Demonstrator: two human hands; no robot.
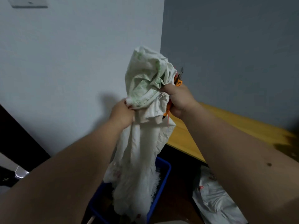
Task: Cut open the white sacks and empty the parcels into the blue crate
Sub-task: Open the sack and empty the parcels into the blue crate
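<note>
Both hands are up high: the left hand (123,113) grips the bunched white sack (146,113) on one side, and the right hand (177,98) clutches the other side together with an orange knife (178,78). The sack hangs straight down, its lower end inside the blue crate (163,178). Another white sack (215,198) lies on the floor just right of the crate, below a yellow tabletop (226,125).

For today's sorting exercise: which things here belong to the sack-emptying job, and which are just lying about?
Job:
white sack, gripped by left hand and right hand
orange cutter, in right hand
blue crate, under sack

Lying about:
yellow wooden table
white plastic bag on floor
wall plate
</note>
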